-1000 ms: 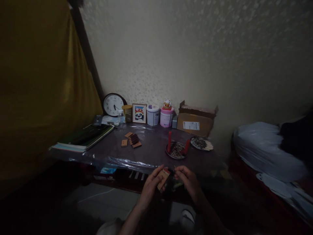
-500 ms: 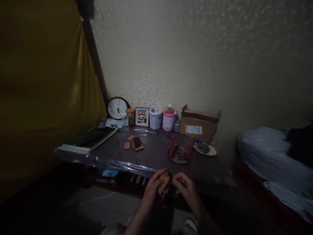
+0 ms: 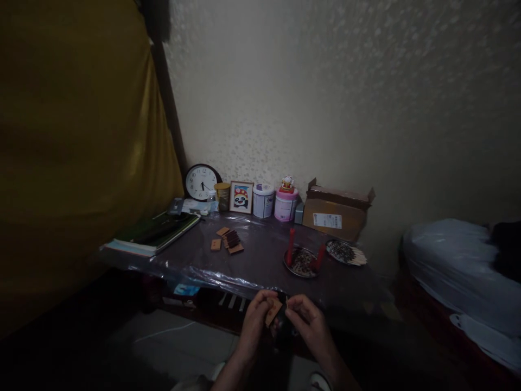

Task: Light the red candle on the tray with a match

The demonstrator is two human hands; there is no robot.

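My left hand (image 3: 254, 320) is closed round a small brown matchbox (image 3: 273, 312), held just in front of the table's near edge. My right hand (image 3: 307, 320) is pinched right against the box's end; whatever its fingertips hold is too small and dark to make out. On the table beyond stands a round metal dish (image 3: 302, 263) with two red candles (image 3: 291, 246) leaning in it. A second dish of matchsticks (image 3: 345, 252) lies to its right. Several more matchboxes (image 3: 228, 240) lie loose at the middle of the table.
The low table (image 3: 260, 255) is covered in clear plastic. Along the wall stand a clock (image 3: 201, 182), a framed panda picture (image 3: 241, 196), two tubs (image 3: 277, 202) and a cardboard box (image 3: 336, 214). Books (image 3: 152, 234) lie at the left; a yellow curtain (image 3: 73, 152) hangs left; bedding (image 3: 451, 266) right.
My right hand has moved in from a little apart until it touches the matchbox in my left hand. The view has drifted, so the table sits slightly lower and further right.
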